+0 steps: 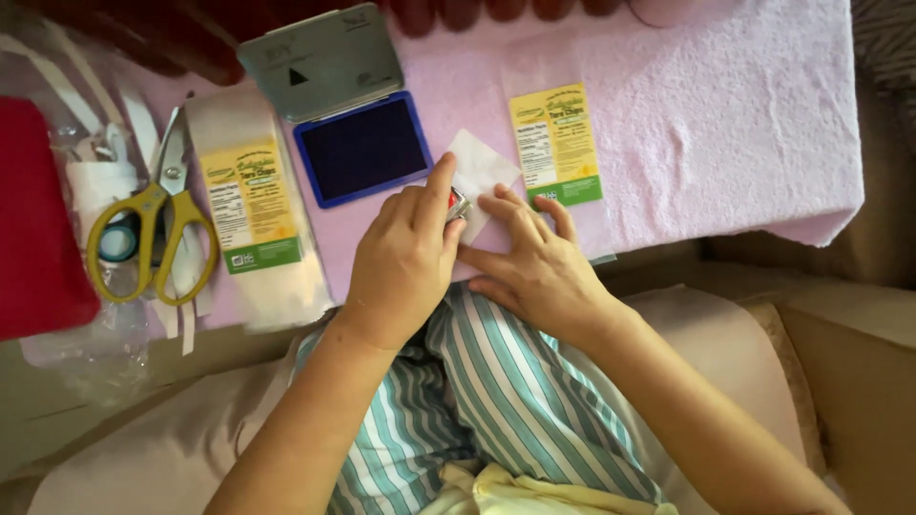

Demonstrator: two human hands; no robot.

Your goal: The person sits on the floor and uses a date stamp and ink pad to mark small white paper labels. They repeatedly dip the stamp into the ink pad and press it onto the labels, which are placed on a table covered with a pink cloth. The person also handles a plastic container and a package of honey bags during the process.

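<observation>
Yellow-handled scissors [153, 229] lie far left beside a stack of labelled clear bags [256, 215]. An open ink pad [363, 148] with a dark blue face sits above the hands. The left hand [405, 257] is curled tightly around a small stamp [459, 204], pressing it on a white paper square [477, 172]. The right hand [534, 262] lies flat, fingers spread, holding that paper down on the pink cloth [744, 124].

Clear packet with yellow-green label [251, 205] left beside scissors, second clear packet, same label [556, 143], right of ink pad
</observation>
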